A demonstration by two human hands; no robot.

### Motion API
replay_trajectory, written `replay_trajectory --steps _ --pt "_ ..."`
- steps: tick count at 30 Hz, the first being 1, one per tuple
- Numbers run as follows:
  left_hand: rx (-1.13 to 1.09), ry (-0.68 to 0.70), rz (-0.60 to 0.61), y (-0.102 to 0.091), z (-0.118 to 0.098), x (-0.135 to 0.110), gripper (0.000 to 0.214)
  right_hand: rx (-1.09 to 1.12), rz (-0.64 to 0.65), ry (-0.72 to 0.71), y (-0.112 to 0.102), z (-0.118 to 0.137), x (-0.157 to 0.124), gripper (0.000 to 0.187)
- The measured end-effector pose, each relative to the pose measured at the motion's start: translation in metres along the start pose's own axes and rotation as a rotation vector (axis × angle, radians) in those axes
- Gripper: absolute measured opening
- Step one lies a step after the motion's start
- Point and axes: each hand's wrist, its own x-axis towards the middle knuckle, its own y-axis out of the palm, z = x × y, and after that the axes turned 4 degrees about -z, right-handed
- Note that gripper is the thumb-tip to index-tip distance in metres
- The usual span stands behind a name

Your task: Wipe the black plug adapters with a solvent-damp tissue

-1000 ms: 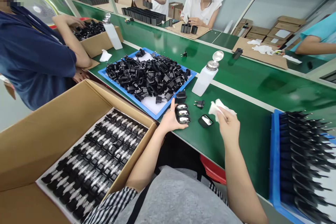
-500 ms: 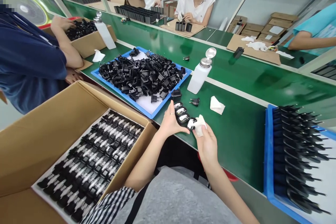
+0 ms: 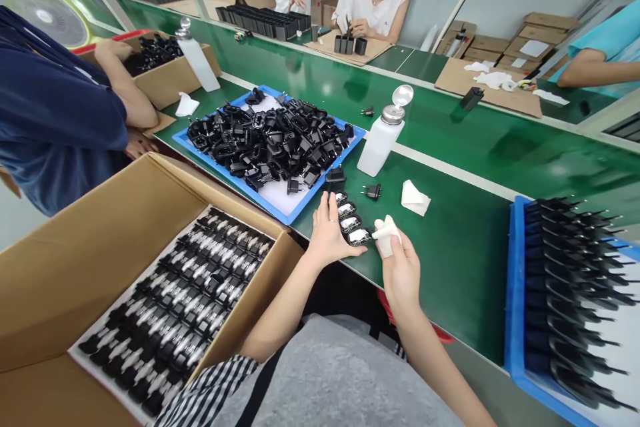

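Note:
My left hand (image 3: 329, 233) spans a short row of black oval plug housings (image 3: 349, 221) on the green bench, fingers at the far end and thumb at the near end. Pale parts show inside the housings' open faces. My right hand (image 3: 404, 267) pinches a crumpled white wipe (image 3: 387, 235) just right of the nearest housing. A black plug (image 3: 371, 191) lies beyond the row, and another black plug piece (image 3: 335, 178) stands at the tray corner. To the right rests a folded white wipe (image 3: 415, 198).
A blue tray (image 3: 280, 213) heaped with black plugs lies ahead left. Behind the row stands a white pump bottle (image 3: 380, 147). An open carton (image 3: 165, 177) holds rows of plugs at left. Another blue tray (image 3: 515, 280) of plugs sits right. Co-workers sit around the bench.
My right hand has drawn the wipe slightly right and away from the nearest housing. That housing now sits in line with the row, my left thumb beside it.

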Motion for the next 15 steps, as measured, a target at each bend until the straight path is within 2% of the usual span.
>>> replay_trajectory --steps 4,11,15 --pt "-0.032 0.02 0.015 -0.002 0.003 0.002 0.123 -0.065 0.055 0.067 0.0 0.001 0.012 0.024" --pt "-0.091 0.014 0.026 -0.006 0.007 0.006 0.12 -0.035 0.103 0.16 0.009 -0.005 0.011 0.023" --pt "-0.085 0.028 0.101 -0.009 0.008 0.007 0.122 0.0 0.078 0.144 0.017 -0.009 0.038 0.024"
